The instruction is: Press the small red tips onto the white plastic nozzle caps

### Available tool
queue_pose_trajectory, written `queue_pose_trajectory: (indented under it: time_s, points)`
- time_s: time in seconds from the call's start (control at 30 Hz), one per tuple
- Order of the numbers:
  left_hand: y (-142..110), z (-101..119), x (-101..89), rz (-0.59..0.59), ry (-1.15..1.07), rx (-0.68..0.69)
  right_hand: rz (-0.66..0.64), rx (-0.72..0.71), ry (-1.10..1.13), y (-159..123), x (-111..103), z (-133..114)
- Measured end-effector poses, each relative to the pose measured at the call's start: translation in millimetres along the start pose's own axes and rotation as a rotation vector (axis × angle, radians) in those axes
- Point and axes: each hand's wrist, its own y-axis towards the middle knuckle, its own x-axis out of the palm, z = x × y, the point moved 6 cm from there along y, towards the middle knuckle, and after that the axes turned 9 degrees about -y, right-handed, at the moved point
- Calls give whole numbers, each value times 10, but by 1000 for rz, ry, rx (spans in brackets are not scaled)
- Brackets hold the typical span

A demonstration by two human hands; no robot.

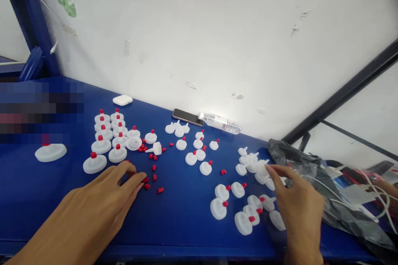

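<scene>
My left hand (pixel 105 194) lies on the blue table (pixel 183 215), fingers stretched towards a scatter of small red caps (pixel 154 178); its fingertips touch the nearest ones. My right hand (pixel 295 203) reaches into a loose heap of white plastic discs (pixel 251 165), fingertips pinching at one of them; what they grip is blurred. Capped white discs (pixel 105 134) with red tips stand in neat rows at the left. More discs, some capped (pixel 219 209), lie scattered in front of my right hand.
A phone (pixel 187 117), a water bottle (pixel 220 123) and a white earbud case (pixel 122 100) lie along the wall. A crumpled grey plastic bag (pixel 311 174) with white cables (pixel 376 198) lies at the right. One large white disc (pixel 50 152) lies far left.
</scene>
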Motion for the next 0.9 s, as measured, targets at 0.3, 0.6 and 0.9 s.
queue_pose_trajectory:
  time_s: [0.3,0.6,0.9]
  points:
    - [-37,13,25,-13,209,128,-31,-386,437,-801,-568,-759]
    - [-92,258,-101,157,-179,225,-453,-574,740,-1439,-24,-1640]
    - [65,358,-301,213,-442,282,-211,-703,915,-1398,-153,-1849]
